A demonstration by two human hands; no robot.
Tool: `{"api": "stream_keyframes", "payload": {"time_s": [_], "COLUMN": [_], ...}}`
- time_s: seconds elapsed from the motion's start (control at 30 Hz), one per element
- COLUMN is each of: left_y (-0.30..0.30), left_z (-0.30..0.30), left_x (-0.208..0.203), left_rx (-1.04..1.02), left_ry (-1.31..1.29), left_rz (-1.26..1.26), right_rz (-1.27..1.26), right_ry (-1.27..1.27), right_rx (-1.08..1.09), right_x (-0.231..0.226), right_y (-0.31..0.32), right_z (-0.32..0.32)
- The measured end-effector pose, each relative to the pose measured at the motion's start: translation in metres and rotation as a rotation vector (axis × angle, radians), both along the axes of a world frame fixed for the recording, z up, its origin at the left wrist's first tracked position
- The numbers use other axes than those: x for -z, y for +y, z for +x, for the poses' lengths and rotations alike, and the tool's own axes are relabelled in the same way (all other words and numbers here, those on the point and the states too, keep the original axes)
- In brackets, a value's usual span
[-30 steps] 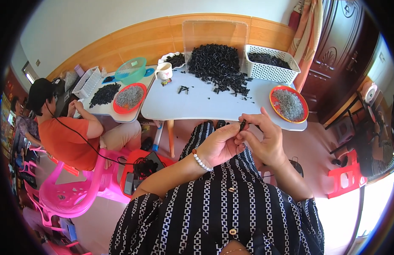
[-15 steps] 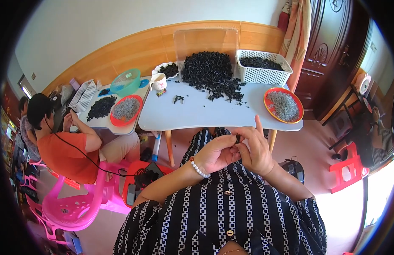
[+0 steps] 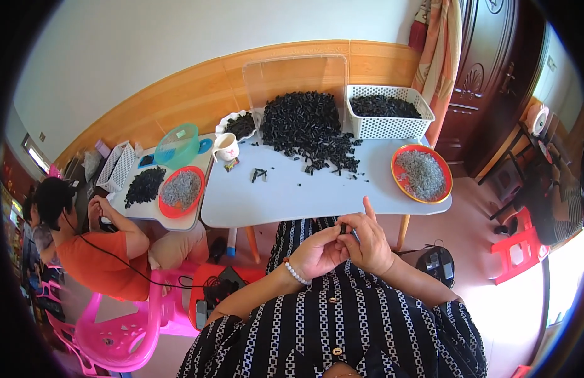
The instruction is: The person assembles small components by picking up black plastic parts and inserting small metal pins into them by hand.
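Observation:
In front of my striped shirt, just off the table's near edge, both hands meet with fingertips together. My left hand (image 3: 318,253), with a beaded bracelet at the wrist, is closed on a small black plastic piece (image 3: 343,228). My right hand (image 3: 370,244) pinches at that same piece from the other side, one finger pointing up. A small pale glint shows between the fingers, too tiny to name. On the grey-white table (image 3: 267,205) lies a large heap of black plastic pieces (image 3: 301,123). An orange-red plate of small clear pieces (image 3: 424,175) stands at the right.
A white perforated basket (image 3: 389,129) holds more black pieces. Left of the heap stand a white mug (image 3: 226,148) and a scalloped dish (image 3: 221,126). A person in an orange shirt (image 3: 109,258) works at the side table, beside a pink chair (image 3: 119,334).
The view has tilted, so the table sits lower in the picture. My hands stay joined around the black piece, with the fingers slightly shifted and the piece showing more.

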State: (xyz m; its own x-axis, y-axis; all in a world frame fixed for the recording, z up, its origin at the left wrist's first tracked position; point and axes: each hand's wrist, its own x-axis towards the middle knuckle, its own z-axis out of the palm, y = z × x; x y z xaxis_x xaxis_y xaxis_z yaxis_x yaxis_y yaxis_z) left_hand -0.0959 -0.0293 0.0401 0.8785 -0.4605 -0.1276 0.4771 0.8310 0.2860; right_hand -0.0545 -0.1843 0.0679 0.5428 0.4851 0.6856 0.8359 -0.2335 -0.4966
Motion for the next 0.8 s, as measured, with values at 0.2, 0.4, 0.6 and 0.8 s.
{"api": "stream_keyframes", "payload": {"time_s": [0.2, 0.4, 0.6, 0.8], "left_y": [0.012, 0.028, 0.057, 0.085], "left_z": [0.033, 0.065, 0.087, 0.127], "left_x": [0.018, 0.031, 0.02, 0.05], "left_rx": [-0.034, -0.062, -0.214, -0.521], "left_ry": [0.094, 0.036, -0.168, -0.558], "left_rz": [0.024, 0.006, 0.885, 1.61], "right_rz": [0.005, 0.008, 0.044, -0.162], "right_ry": [0.042, 0.121, -0.125, -0.167], "right_rx": [0.0, -0.001, 0.377, 0.706], "right_x": [0.013, 0.016, -0.024, -0.041], "right_y": [0.017, 0.027, 0.004, -0.043], "right_z": [0.038, 0.074, 0.211, 0.337]}}
